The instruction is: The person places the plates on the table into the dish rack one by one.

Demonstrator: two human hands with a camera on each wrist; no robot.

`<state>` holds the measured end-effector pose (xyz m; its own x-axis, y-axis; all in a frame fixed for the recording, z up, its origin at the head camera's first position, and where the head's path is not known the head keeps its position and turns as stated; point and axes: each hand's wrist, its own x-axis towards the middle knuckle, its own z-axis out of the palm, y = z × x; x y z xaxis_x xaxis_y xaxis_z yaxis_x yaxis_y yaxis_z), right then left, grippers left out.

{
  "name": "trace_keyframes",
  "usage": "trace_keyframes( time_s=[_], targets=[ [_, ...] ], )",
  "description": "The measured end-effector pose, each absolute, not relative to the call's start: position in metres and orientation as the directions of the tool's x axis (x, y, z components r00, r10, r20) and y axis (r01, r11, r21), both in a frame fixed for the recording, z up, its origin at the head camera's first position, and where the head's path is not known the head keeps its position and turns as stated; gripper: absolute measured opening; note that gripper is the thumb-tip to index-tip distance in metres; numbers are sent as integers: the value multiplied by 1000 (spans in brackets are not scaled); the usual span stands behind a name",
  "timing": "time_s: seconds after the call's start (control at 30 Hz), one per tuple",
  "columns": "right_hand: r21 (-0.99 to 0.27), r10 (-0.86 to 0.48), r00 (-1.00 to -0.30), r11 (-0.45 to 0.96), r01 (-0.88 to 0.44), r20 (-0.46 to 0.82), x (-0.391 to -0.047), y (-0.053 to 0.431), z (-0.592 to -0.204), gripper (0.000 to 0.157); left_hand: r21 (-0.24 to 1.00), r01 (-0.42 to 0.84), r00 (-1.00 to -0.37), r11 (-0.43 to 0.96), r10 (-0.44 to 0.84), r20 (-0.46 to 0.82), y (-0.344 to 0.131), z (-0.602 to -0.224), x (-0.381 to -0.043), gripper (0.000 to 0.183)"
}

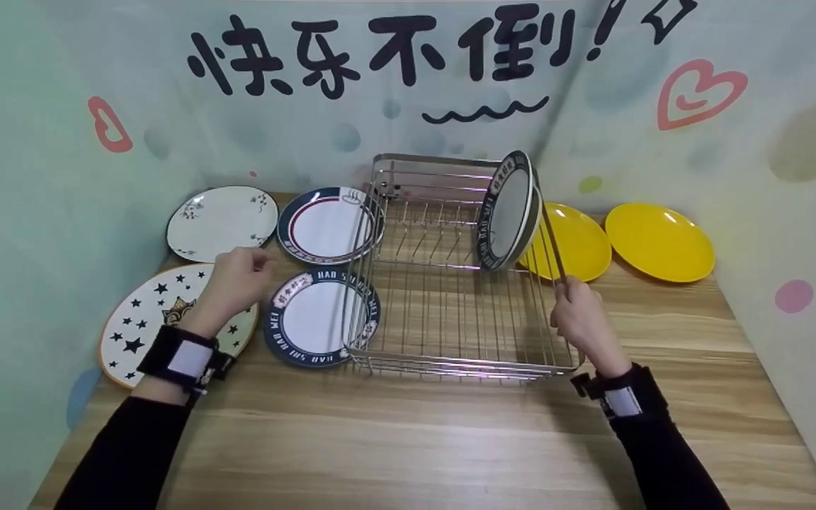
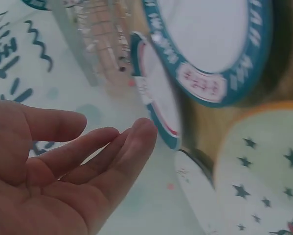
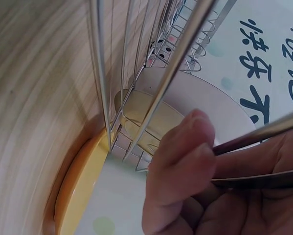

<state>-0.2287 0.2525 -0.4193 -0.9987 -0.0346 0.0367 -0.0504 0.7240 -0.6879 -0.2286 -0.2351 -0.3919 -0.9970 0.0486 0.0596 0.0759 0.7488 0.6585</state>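
Note:
My right hand (image 1: 584,319) grips the right top rim of a metal wire dish rack (image 1: 465,364). In the right wrist view its fingers (image 3: 178,171) curl around the rim bar. A dark-rimmed plate (image 1: 508,212) with lettering stands on edge, tilted, at the rack's back right. My left hand (image 1: 236,287) holds nothing and hovers over a star-patterned plate (image 1: 135,326) with an orange rim. Its fingers (image 2: 131,152) are loosely bent in the left wrist view. Just right of it lies a lettered dark blue-rimmed plate (image 1: 312,319), partly behind the rack's wires.
A plate with a dark blue rim and red ring (image 1: 323,223) lies at the rack's back left. Farther left is a white plate with small floral sprigs (image 1: 224,221). Two yellow plates (image 1: 578,244) lie to the right, one partly behind the rack. A printed cloth backdrop (image 1: 394,134) borders the wooden table.

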Motion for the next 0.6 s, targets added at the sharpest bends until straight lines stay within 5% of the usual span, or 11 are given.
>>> trace_keyframes(
  time_s=[0.6],
  targets=[
    [-647,-33,-997,759,-74,75,-230,255,-421,30,496,73,-997,865,73,18,-220,-436,-258,27]
  ],
)
